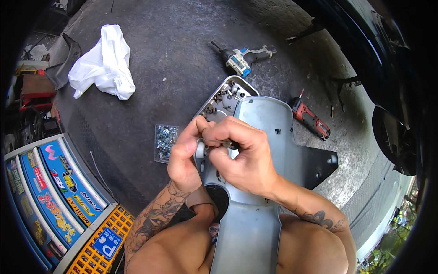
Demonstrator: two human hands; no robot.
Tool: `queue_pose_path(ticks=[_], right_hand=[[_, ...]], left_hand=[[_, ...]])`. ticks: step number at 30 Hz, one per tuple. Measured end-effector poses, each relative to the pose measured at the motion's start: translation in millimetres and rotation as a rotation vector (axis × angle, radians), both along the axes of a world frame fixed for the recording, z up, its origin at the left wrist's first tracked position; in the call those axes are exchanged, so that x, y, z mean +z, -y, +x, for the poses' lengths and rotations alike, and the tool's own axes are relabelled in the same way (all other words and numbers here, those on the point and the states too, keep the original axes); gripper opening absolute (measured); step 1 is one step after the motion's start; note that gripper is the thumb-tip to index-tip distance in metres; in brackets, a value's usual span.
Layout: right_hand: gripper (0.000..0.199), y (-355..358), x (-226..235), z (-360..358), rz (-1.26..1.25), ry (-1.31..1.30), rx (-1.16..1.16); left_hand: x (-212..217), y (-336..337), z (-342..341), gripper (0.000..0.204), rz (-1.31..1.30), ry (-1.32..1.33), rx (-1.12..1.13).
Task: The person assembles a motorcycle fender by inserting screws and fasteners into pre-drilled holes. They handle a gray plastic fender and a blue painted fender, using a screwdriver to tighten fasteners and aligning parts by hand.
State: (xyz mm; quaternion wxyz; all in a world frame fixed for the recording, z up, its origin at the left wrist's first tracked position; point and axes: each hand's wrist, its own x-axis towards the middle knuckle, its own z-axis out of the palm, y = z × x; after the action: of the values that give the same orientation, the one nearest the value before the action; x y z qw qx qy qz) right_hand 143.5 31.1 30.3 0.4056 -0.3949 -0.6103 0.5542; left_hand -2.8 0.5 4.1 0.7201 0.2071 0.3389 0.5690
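Observation:
A long grey plastic body panel (267,123) lies across my knees, with a black bracket part on its right side. My left hand (185,157) grips the panel's left edge, thumb up against a small white round fitting (200,149). My right hand (239,153) is closed over the same spot, fingers pinching a small dark fastener against the panel. Both hands touch each other there.
A metal tray (226,98) of screws lies on the concrete behind the panel. A clear bag of clips (165,141) is at its left. A blue-white power driver (242,58), a red driver (311,119), a white cloth (104,64) and stickered crates (59,192) lie around.

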Motion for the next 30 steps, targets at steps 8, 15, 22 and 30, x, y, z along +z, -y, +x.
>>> queue_pose_path(ticks=[8, 15, 22, 30], right_hand=[[0.034, -8, 10, 14, -0.02, -0.223, -0.08], [0.029, -13, 14, 7, 0.12, -0.077, 0.042], [0.026, -9, 19, 6, 0.107, -0.001, 0.009], [0.024, -12, 27, 2, 0.093, 0.105, -0.007]], left_hand=[[9, -20, -8, 0.035, 0.179, -0.052, -0.01], [8, -15, -9, 0.037, 0.063, -0.086, -0.033], [2, -11, -7, 0.038, 0.053, 0.002, -0.021], [14, -7, -9, 0.036, 0.015, -0.282, -0.072]])
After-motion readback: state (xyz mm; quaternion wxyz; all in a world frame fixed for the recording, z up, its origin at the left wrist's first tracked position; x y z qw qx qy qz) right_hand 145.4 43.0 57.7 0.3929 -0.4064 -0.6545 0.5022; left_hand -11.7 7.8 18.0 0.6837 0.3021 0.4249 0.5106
